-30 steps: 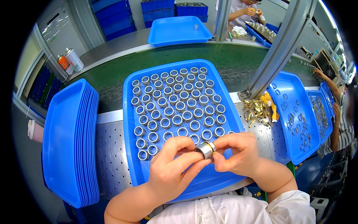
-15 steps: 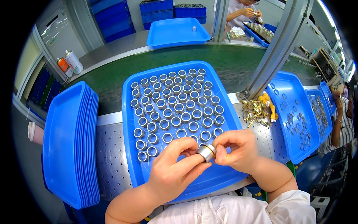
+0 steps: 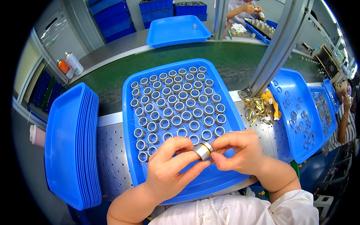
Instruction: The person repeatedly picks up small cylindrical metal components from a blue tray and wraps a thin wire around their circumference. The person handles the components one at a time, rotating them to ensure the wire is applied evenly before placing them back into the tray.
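A short silver metal sleeve (image 3: 203,151) with a thin brass-coloured band near its right end is held up over the near part of a blue tray (image 3: 126,123). My left hand (image 3: 167,165) grips the sleeve, an index finger apparently pushed into its left end and the thumb below. At the banded end, my right hand (image 3: 240,152) has its thumb and fingertips closed on the rim. Whether a separate small ring is between those fingers, I cannot make out. Several rows of similar metal sleeves (image 3: 176,120) stand upright in the tray beyond my hands.
To the left rises a stack of blue trays (image 3: 69,146). Brass-coloured fittings (image 3: 258,108) and a yellow cloth (image 3: 273,103) lie right of the tray, beside a metal post (image 3: 279,48). Farther right, a tray (image 3: 300,127) holds thin rings. A green conveyor belt (image 3: 108,88) runs behind.
The sleeve and my hands have shifted slightly left. My right thumb has slid from the sleeve's side to lower by its banded end, and the right fingers look straighter.
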### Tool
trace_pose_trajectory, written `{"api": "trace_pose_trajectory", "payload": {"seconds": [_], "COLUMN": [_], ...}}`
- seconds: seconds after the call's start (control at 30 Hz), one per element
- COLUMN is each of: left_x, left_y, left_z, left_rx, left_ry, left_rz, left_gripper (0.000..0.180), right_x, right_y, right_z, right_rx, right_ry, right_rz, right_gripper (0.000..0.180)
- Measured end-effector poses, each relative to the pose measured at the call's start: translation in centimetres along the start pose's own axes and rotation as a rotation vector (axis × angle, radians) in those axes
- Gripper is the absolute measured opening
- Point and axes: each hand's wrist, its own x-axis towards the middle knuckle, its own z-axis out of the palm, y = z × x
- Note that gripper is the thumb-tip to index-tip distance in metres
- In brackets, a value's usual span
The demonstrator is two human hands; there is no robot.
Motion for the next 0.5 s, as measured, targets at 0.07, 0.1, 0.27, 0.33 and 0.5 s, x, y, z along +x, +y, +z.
{"api": "trace_pose_trajectory", "payload": {"seconds": [0.07,0.1,0.27,0.33,0.5], "left_x": [0.08,0.05,0.01,-0.05,-0.09], "left_y": [0.16,0.10,-0.07,-0.18,-0.09], "left_z": [-0.06,-0.06,0.00,0.08,0.23], "left_rx": [0.024,0.033,0.048,0.050,0.038], "left_ry": [-0.012,-0.024,-0.037,-0.044,-0.038], "left_rz": [0.008,0.024,0.072,0.084,0.106], "left_gripper": [0.025,0.025,0.025,0.024,0.023], "right_x": [0.02,0.00,-0.02,-0.02,-0.04], "right_y": [-0.06,-0.05,0.07,0.15,-0.11], "right_z": [-0.13,-0.16,-0.30,-0.28,-0.19], "right_rx": [-0.014,-0.008,-0.014,-0.026,-0.041], "right_ry": [-0.012,-0.015,-0.038,-0.037,-0.052], "right_rz": [-0.008,-0.005,-0.010,-0.016,-0.012], "right_gripper": [0.017,0.018,0.018,0.018,0.016]}}
